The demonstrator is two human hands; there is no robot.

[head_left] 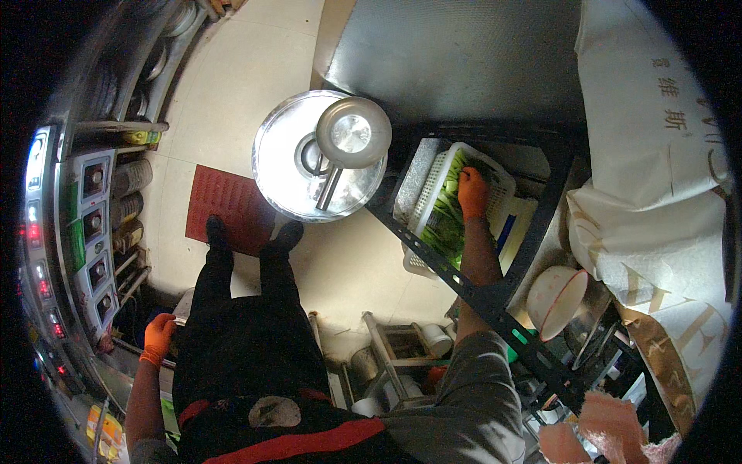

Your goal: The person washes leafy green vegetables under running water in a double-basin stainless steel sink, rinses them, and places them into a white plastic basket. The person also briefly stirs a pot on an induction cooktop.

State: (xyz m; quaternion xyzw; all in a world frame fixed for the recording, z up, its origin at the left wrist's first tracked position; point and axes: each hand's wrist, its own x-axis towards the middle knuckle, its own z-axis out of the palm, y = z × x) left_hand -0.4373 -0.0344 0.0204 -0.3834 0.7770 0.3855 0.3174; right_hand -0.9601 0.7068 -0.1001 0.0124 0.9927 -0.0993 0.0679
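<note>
My right hand [473,192], in an orange glove, reaches down into a white perforated plastic basket [428,200]. Its fingers curl at the green leafy vegetables [445,223] piled there. The basket stands inside a black slotted-metal frame, beside a grey box edge. My left hand [157,337], also gloved in orange, hangs low at my left side with its fingers bent. They meet the pale edge of an object [184,307] half hidden by my leg, and whether they grip it is unclear.
A saucepan [353,133] sits on a large round metal lid [284,168] ahead of me. A black slotted-angle bar [429,255] crosses below my right forearm. A red mat [223,203] lies underfoot. Control knobs [95,223] line the left; an enamel bowl [553,301] stands right.
</note>
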